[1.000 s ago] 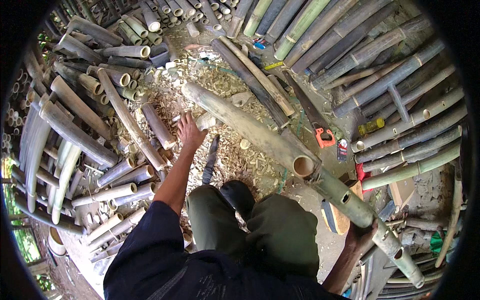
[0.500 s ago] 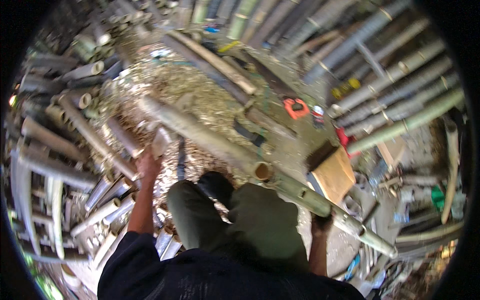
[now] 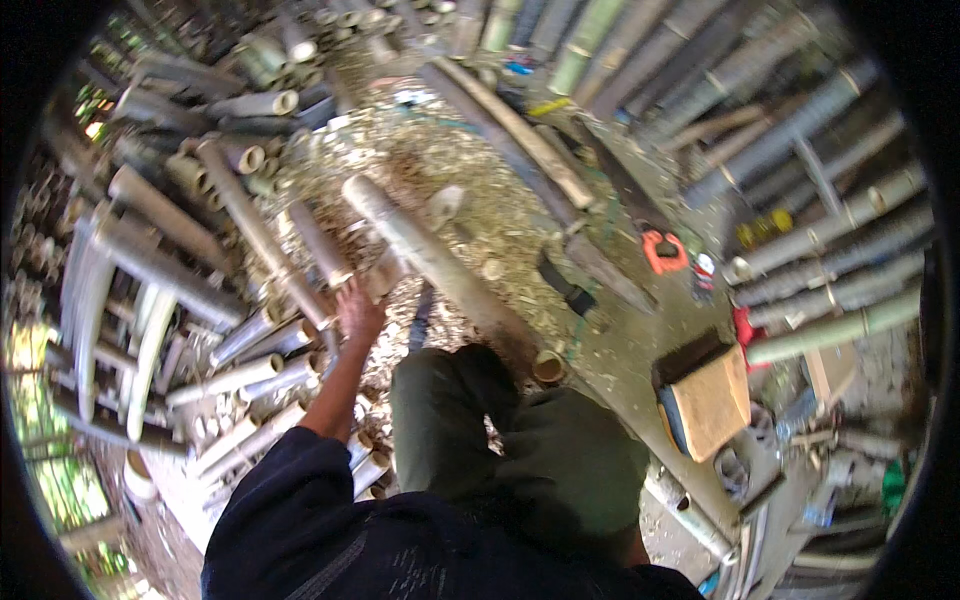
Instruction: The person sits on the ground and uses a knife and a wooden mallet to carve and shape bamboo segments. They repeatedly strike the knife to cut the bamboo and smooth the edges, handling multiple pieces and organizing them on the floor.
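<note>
My left hand [image 3: 361, 312] reaches forward with fingers stretched out, at the near end of a short brown bamboo piece [image 3: 318, 245]. Whether it presses on that end is not sharp enough to tell. Beside the fingers sits a pale flat piece [image 3: 385, 273], its kind unclear. A thick bamboo pole [image 3: 440, 262] slants across the chips, its hollow near end at my right thigh. My right hand is hidden by that thigh; only a sliver of the arm [image 3: 637, 550] shows. Past the thigh, a pale green bamboo length with a notch [image 3: 690, 512] sticks out at lower right.
Bamboo stacks [image 3: 170, 285] crowd the left, and long poles [image 3: 830, 235] line the right. Wood chips [image 3: 400, 140] cover the ground ahead. A saw with an orange handle [image 3: 664, 252] lies beyond the thick pole. A cardboard box [image 3: 708, 405] stands to the right.
The view has swung, so the scene sits further right. The notched green bamboo has drawn back from the thick pole's end to behind my right thigh, and my right hand has gone out of sight.
</note>
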### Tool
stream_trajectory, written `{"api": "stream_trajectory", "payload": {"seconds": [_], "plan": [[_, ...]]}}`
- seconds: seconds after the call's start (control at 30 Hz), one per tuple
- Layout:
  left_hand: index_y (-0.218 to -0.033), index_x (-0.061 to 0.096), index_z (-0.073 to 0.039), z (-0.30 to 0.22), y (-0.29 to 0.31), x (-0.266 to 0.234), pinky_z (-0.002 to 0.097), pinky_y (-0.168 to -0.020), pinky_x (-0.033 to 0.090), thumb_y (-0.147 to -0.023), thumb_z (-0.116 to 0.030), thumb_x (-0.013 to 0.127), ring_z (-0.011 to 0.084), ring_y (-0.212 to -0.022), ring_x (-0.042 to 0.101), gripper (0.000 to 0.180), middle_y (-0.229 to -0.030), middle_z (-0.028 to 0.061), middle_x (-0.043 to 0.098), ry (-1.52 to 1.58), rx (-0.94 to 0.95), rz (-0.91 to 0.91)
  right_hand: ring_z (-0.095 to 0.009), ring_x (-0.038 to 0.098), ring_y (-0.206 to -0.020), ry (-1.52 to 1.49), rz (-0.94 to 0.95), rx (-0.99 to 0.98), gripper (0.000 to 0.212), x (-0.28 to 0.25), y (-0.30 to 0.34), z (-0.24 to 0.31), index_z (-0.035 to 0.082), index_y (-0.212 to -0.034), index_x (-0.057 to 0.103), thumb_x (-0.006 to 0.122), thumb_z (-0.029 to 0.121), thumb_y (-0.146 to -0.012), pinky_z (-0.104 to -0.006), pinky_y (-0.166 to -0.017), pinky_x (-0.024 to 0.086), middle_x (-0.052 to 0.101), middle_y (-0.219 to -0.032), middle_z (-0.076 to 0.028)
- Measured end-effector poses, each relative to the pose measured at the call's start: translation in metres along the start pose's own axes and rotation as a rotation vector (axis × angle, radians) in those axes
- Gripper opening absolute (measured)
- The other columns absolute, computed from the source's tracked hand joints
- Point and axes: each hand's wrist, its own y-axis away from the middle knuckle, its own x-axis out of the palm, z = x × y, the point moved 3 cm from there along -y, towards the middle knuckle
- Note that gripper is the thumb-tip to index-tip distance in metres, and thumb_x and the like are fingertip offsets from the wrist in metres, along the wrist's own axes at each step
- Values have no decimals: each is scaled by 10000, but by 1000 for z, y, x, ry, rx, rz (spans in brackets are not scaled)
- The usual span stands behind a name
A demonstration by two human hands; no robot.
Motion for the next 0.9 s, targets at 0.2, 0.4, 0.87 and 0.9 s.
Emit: {"api": "stream_trajectory", "payload": {"seconds": [0.2, 0.4, 0.87, 0.9], "plan": [[-1405, 421, -93, -56, 96, -31, 564, -959, 508, -762, -451, 857, 483, -1180, 579, 855, -1353, 266, 499, 407, -176, 388, -252, 619, -1116, 288, -291, 90, 506, -40, 19, 17, 63, -1318, 585, 674, 412, -962, -400, -959, 482, 659, -1194, -120], [-1303, 474, -98, -53, 118, -1, 569, -861, 545, -806, -408, 802, 478, -1080, 646, 671, -1240, 230, 572, 382, -122, 426, -242, 644, -984, 559, -267, 179, 450, -35, 12, 32, 37, -1232, 610, 674, 399, -973, -390, -856, 498, 675, -1059, -116], [-1228, 628, -30, 84, 121, 18, 504, -864, 521, -705, -313, 899, 378, -970, 662, 653, -1089, 185, 680, 349, 252, 558, -218, 705, -678, 1522, 59, -185, 394, 8, -29, 190, -23, -1031, 669, 673, 369, -998, -368, -615, 536, 713, -746, -105], [-1263, 616, -10, 25, 113, -21, 474, -870, 526, -708, -237, 901, 364, -985, 656, 664, -1117, 186, 673, 272, 227, 627, -217, 709, -656, 1409, -19, -250, 395, -11, -24, 205, -28, -1017, 673, 673, 367, -1000, -366, -598, 538, 716, -724, -104]]}}
